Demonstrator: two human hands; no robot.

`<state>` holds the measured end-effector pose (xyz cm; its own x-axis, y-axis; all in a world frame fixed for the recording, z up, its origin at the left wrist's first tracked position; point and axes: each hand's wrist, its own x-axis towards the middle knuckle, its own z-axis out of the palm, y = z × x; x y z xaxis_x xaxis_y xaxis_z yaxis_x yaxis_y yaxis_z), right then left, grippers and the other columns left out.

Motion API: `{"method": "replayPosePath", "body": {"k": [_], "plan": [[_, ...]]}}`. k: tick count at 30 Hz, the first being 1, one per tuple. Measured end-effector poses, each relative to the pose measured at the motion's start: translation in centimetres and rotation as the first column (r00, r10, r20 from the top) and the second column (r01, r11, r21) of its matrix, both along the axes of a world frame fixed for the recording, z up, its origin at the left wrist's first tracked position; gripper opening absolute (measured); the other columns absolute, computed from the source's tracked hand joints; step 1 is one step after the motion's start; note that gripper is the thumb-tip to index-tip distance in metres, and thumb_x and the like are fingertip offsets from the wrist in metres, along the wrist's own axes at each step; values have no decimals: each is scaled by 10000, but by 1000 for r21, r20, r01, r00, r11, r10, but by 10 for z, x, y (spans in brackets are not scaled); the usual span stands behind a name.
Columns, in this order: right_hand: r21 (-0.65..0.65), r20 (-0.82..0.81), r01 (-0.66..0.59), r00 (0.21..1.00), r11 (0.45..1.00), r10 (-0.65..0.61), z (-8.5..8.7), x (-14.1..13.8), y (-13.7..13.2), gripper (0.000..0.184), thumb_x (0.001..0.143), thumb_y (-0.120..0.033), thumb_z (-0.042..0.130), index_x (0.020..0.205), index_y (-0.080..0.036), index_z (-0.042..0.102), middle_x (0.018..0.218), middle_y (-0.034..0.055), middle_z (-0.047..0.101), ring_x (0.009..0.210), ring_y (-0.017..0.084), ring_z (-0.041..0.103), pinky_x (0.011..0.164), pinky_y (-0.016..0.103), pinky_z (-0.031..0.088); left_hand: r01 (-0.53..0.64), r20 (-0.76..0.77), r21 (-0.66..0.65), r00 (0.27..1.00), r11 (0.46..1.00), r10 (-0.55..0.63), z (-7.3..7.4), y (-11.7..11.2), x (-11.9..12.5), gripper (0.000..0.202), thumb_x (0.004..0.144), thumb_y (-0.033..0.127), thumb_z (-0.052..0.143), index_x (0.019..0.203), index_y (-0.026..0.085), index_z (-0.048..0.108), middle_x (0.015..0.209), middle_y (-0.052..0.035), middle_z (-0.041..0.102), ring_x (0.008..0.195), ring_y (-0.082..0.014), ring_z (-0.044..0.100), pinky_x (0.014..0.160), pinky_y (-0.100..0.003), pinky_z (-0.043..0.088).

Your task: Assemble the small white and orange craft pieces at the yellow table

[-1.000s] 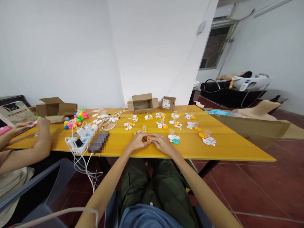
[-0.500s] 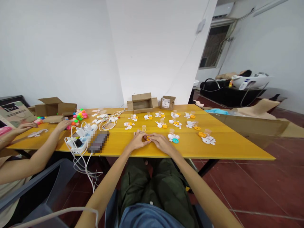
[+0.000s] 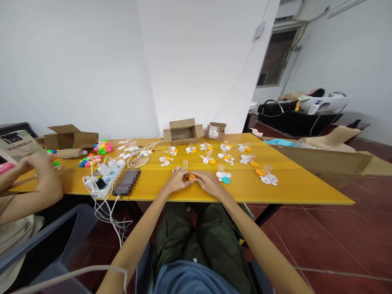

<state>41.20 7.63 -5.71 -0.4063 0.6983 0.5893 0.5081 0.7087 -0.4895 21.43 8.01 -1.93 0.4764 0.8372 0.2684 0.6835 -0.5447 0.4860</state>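
Between my two hands is a small orange round plastic piece [image 3: 192, 177], held just above the table near its front edge. My left hand [image 3: 178, 179] grips it from the left with thumb and fingers. From the right, my right hand [image 3: 207, 182] pinches the same piece, and my fingers cover part of it. Just beyond my hands stands a small clear plastic cup [image 3: 185, 164]. Right of my right hand lie white discs [image 3: 219, 175] and a teal ring [image 3: 226, 180].
Several groups of white and orange parts [image 3: 209, 161] with clear cups spread over the yellow table [image 3: 294, 192]. Cardboard boxes [image 3: 183, 132] stand against the wall. A power strip [image 3: 105, 188], cables and a dark phone [image 3: 127, 182] lie left. A co-worker's arm [image 3: 45, 183] is farther left.
My hands stay almost in place; the orange piece shows a little more between them. The co-worker's arm has drawn back left, away from the colourful balls.
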Motion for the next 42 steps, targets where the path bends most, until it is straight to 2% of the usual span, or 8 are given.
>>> {"method": "replayPosePath", "body": {"k": [12,22,27,33,42], "plan": [[-8,-25,-53,998,999,53,3,1,2,378,968,-155,510,1247,-307,715,1106,69,744,1025,229,684,935,390,554,-13,-7,60,1000,998,14,-1,0,0,227,885,464,683,887,238,694,905,-44,665,986,-263,519,960,-418,362],[-102,-94,-65,994,993,55,10,3,3,346,954,-198,560,1250,-284,718,1052,78,749,982,238,691,907,395,562,33,63,16,997,999,-33,-5,4,-5,177,956,410,609,1043,264,656,1061,-40,671,1077,-256,527,998,-408,368],[-147,-164,-86,985,985,62,9,3,5,323,936,-232,589,1216,-295,737,1067,69,768,986,250,703,906,411,570,23,97,-3,995,1000,-23,-8,6,-6,205,944,421,626,1086,280,672,1046,-39,661,1090,-254,535,1021,-408,371],[-193,-221,-110,973,975,66,5,2,9,301,918,-252,606,1177,-284,755,1103,62,773,989,250,715,908,407,575,30,140,6,990,1000,-31,-9,7,-7,204,950,421,615,1073,276,689,1044,-36,634,1060,-235,548,1027,-390,380],[-170,-177,-132,979,977,102,12,4,4,310,935,-264,598,1205,-293,748,1081,63,771,969,246,699,891,398,566,28,183,-44,983,999,-20,-7,5,-5,183,930,395,651,1048,263,696,1072,-31,635,1072,-233,577,1078,-405,384]]}}
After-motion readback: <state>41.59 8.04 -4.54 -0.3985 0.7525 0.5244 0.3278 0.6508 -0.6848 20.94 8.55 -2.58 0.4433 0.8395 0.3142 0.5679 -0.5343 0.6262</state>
